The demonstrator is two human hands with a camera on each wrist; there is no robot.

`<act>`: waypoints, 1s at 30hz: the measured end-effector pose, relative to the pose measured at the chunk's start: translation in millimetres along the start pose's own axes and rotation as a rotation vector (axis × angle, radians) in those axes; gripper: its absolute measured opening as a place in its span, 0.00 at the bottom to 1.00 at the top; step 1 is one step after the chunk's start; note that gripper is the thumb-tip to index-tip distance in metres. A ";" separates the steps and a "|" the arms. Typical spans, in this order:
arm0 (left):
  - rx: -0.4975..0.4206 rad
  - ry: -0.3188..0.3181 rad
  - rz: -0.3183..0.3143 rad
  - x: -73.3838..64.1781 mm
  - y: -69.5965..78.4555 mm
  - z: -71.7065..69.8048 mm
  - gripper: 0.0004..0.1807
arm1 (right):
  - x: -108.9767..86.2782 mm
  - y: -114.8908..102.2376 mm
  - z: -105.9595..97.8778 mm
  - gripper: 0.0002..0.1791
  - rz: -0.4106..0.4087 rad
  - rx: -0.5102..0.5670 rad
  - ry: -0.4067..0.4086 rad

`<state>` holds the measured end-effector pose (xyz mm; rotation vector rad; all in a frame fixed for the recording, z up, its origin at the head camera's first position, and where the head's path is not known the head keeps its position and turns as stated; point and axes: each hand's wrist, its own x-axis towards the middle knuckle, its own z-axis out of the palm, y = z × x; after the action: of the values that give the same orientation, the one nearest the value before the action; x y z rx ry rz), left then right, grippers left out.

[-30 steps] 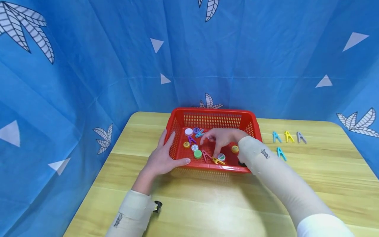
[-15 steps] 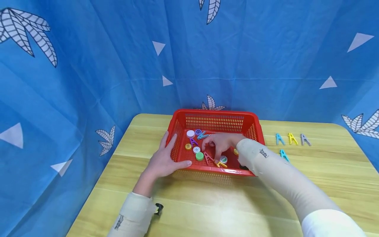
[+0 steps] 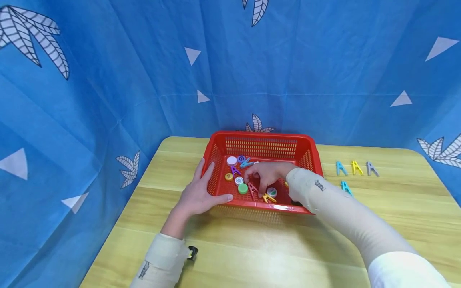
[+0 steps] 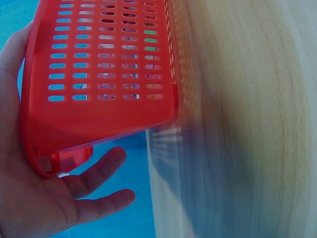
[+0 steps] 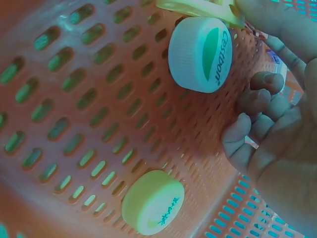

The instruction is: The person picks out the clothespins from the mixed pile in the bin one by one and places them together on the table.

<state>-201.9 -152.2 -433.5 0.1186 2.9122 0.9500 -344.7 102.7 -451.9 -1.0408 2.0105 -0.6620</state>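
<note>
A red perforated basket [image 3: 264, 205] holds several bottle caps and small A-shaped plastic clips. My left hand [image 3: 196, 196] rests at its front left corner, thumb across the front rim and fingers spread along the left side. In the left wrist view the rim lies against the palm. Inside the basket, my right hand [image 3: 268, 174] reaches down with thumb and index finger apart around the red clip [image 3: 252, 190]. Its thumb is beside the yellow clip [image 3: 269, 198]. The other fingers curl loosely in the right wrist view. A white cap [image 5: 200, 54] with green print lies near the thumb.
Caps in the basket include a green one [image 3: 243, 189], a pink-white one [image 3: 232, 161] and a yellow one [image 5: 153, 202]. Right of the basket, several clips lie on the wooden table [image 3: 252, 252], among them a yellow clip [image 3: 357, 168]. A blue curtain [image 3: 252, 72] hangs behind.
The right hand has moved slightly left and its thumb has shifted toward the red clip. The left hand stays at the basket's corner. The view has shifted a little.
</note>
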 end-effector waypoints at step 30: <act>0.020 0.004 0.005 0.2 0.4 -0.1 0.69 | 1.2 6.1 -3.2 0.29 0.059 -0.045 0.151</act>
<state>-202.1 -151.8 -433.2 0.1254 2.9268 0.9236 -350.5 105.3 -454.9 -0.9789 2.1862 -0.6847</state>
